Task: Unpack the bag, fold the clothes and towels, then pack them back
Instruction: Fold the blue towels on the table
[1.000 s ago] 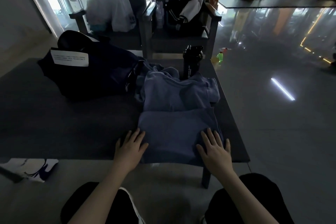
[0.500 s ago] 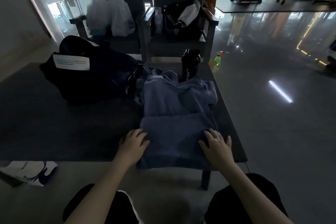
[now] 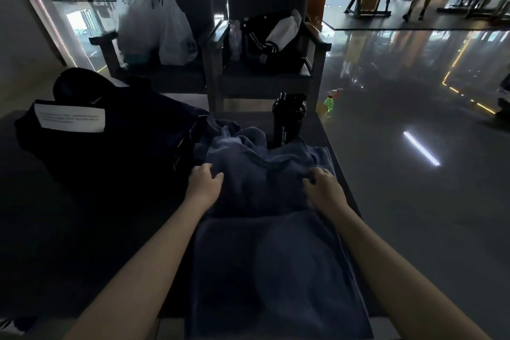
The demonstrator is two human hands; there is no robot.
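I'm watching left hand (image 3: 205,183) & right hand (image 3: 324,188), fingers curled, bunching the sides of the crumpled blue-grey cloth top (image 3: 258,174), lying on the dark flat table (image 3: 82,229) beyond the folded blue towel (image 3: 270,270). Risk imo: yanking it could be toppling the tall black plastic bottle (image 3: 288,119) just behind.

dark bag (image 3: 110,143) crowding left, black bottle (image 3: 288,119) behind, table (image 3: 55,243) open near-left

Both forearms bare, stretched forward. Left hand (image 3: 205,183) and right hand (image 3: 324,189) knuckles-up, fingers curled, gripping blue cloth (image 3: 259,182).
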